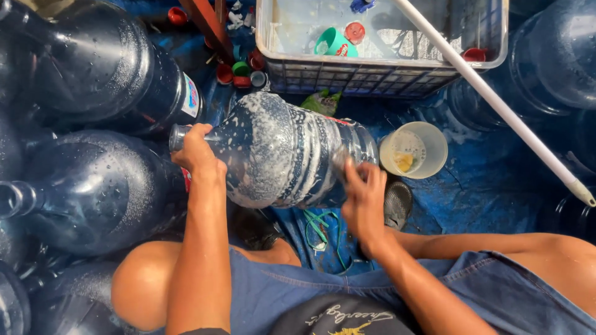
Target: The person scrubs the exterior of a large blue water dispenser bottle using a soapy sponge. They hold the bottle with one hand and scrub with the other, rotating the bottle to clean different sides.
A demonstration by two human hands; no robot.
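Note:
A large blue water jug (282,149) lies on its side in front of me, covered in white soap foam. My left hand (197,152) grips its neck at the left end. My right hand (363,195) presses a scrubbing pad, blurred by motion, against the jug's lower right side near its base. My knees show at the bottom of the view, either side of the jug.
Several more blue jugs (93,192) lie at the left and some at the right. A white crate (372,74) with soapy water, a green cup and caps sits behind. A white pipe (496,102) slants across. A clear plastic cup (415,149) stands on the blue tarp.

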